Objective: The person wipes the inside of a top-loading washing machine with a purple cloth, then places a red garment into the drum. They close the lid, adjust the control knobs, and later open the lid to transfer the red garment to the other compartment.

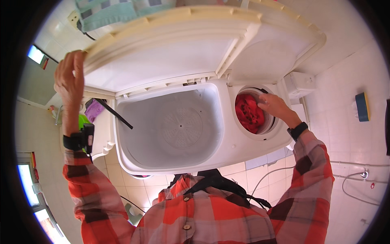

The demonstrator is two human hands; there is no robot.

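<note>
A twin-tub washing machine stands before me with both lids raised. My left hand grips the left corner of the large wash-tub lid. Beneath that lid the wide wash tub holds no laundry, and its round ribbed pulsator shows at the bottom. On the right, red cloth with dark patches lies inside the small spin tub. My right hand is over the spin tub's right rim, its fingers near the cloth; whether they touch it is unclear. The spin-tub lid leans back behind it.
A black hose or strip reaches over the wash tub's left edge. Left of the machine, purple cloth and a bright green item lie by a basin with a tap. A checked towel hangs behind; a sponge is on the right wall.
</note>
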